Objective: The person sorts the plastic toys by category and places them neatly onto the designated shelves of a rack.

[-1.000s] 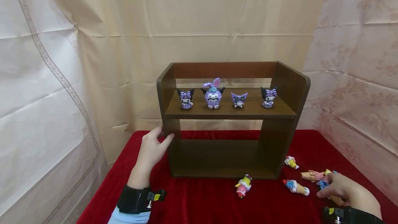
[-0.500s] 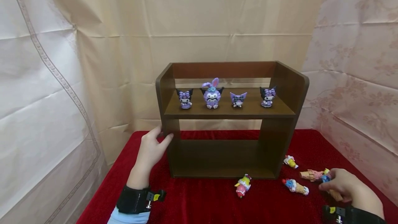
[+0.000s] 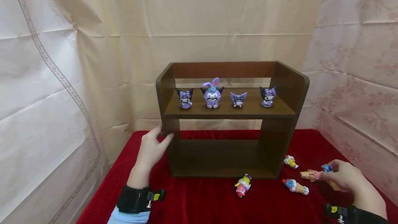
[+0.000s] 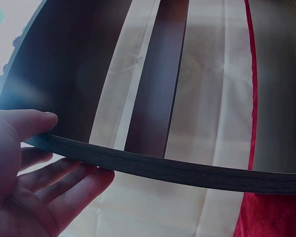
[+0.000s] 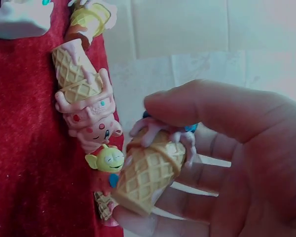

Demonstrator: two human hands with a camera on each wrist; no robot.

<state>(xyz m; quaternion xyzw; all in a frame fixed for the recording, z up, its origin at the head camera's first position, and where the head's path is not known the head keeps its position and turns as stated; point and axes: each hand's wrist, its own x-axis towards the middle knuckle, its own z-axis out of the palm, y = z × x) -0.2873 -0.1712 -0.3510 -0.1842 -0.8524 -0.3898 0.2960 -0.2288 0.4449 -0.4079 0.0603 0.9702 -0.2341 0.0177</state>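
A dark brown two-tier shelf stands on the red cloth. My left hand grips its left side panel, the thumb on the inner face and the fingers outside. Off to the right of the shelf, my right hand holds an ice-cream cone figurine with a blue top, mostly covered by the thumb. Close beside that hand a pink ice-cream cone figurine lies on the cloth, with a yellow-headed figurine near it in the right wrist view. A blue-and-white cone figurine lies nearer the front.
Several purple figurines, among them a rabbit-eared one, stand on the upper tier. A yellow-and-pink figurine lies before the shelf. Another yellow figurine is by its right side. Curtains hang behind and at both sides.
My right hand has shifted slightly up and to the right, with the blue-topped cone figurine now in its grasp. My left hand stays on the shelf panel.
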